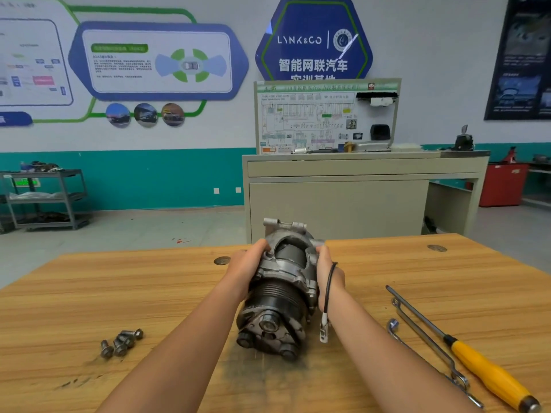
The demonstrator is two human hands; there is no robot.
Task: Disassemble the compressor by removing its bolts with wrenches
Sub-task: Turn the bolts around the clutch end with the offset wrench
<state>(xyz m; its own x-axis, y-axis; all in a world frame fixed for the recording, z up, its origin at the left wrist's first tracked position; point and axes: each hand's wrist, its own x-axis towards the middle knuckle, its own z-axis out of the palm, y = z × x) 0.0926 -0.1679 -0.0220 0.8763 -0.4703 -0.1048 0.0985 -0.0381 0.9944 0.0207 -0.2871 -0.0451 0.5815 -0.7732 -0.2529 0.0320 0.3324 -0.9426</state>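
1. Gripping the compressor (286,281) from both sides, the left hand (247,263) and right hand (326,272) curl their fingers round its cast grey housing, near the far end.
2. The compressor lies on its side at the middle of the wooden tabletop (119,293), with its pulley and clutch hub facing the camera and its mounting ears pointing away.
3. A black lead with a pale connector (324,330) hangs from the body across the right wrist.
4. The unit looks to be solid metal, so it is probably heavy and rigid. The ribbed housing and its lugs seem the surest hold, while the round pulley may roll or slip in a palm. Dark grime on the wood beneath suggests the surfaces are oily.
5. Loose bolts (122,342) sit in a small heap well to the left, which suggests that removal is largely done.
6. Bent wrenches (393,324) and a yellow-handled tool (489,374) lie to the right, and neither hand is touching them.
7. A blue wall sign (299,40) behind reads "LYNK&CO" above "智能网联汽车". The smaller print elsewhere is too blurred to read.
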